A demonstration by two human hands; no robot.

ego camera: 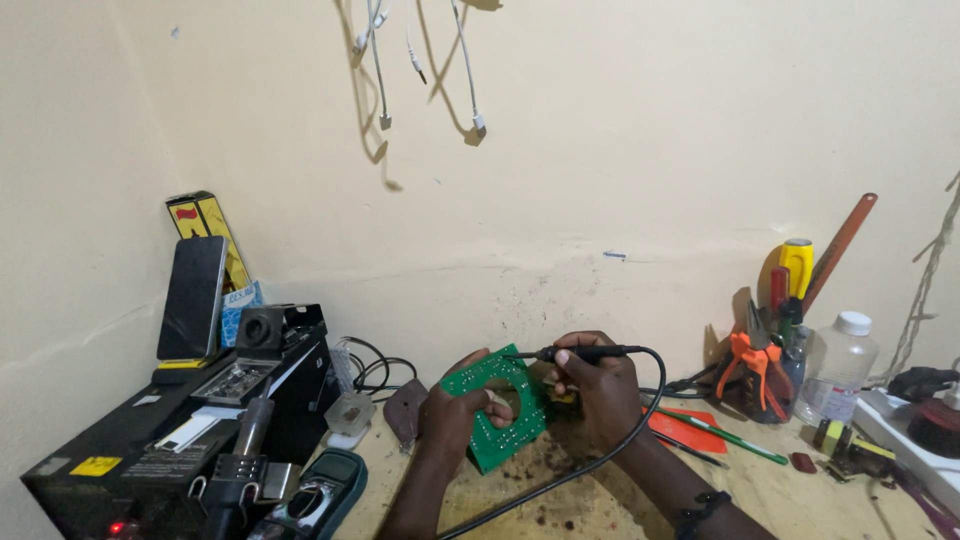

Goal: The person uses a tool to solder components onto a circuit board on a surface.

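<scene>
My left hand (452,415) holds a green circuit board (497,408) with a round hole in its middle, tilted up off the workbench. My right hand (598,392) grips a black soldering iron (590,352) like a pen, its tip pointing left onto the board's upper edge. The iron's black cable (600,458) loops down over my right forearm toward the bench's front edge.
A black soldering station (150,440) with a phone (192,298) propped on it stands at the left, a multimeter (320,492) beside it. At the right are a tool holder with pliers and screwdrivers (765,365), a clear plastic bottle (838,365) and a white power strip (905,435). Cables hang on the wall.
</scene>
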